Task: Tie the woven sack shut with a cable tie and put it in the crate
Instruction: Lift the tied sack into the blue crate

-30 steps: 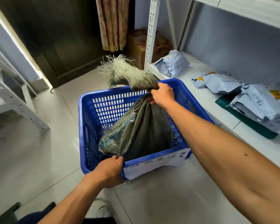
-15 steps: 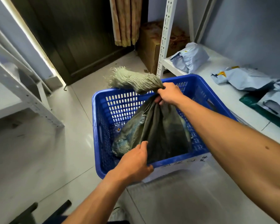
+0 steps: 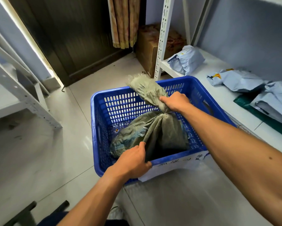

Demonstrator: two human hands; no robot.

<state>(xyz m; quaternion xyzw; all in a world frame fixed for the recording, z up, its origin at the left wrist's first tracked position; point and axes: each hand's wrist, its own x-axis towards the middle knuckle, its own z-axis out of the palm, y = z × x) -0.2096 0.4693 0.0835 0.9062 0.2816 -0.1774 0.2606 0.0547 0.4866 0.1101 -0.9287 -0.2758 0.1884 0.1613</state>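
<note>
Parcels [image 3: 186, 61] on shelf [image 3: 218, 98] beside crate [image 3: 96, 128] holding sack [image 3: 161, 132].

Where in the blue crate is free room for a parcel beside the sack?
Bare crate floor lies in the far left corner, bordered by the woven sack. The near right is crowded: the sack fills it, right hand gripping its neck, left hand at the near rim.

A white label [image 3: 177, 167] on the near wall of the blue crate [image 3: 96, 128] carries dark handwritten characters along its top edge, too cut off to read. A grey parcel [image 3: 234, 80] on the shelf [image 3: 218, 98] bears a small yellow-and-red printed mark, illegible. The print on the cardboard box [image 3: 150, 46] cannot be read either.
</note>
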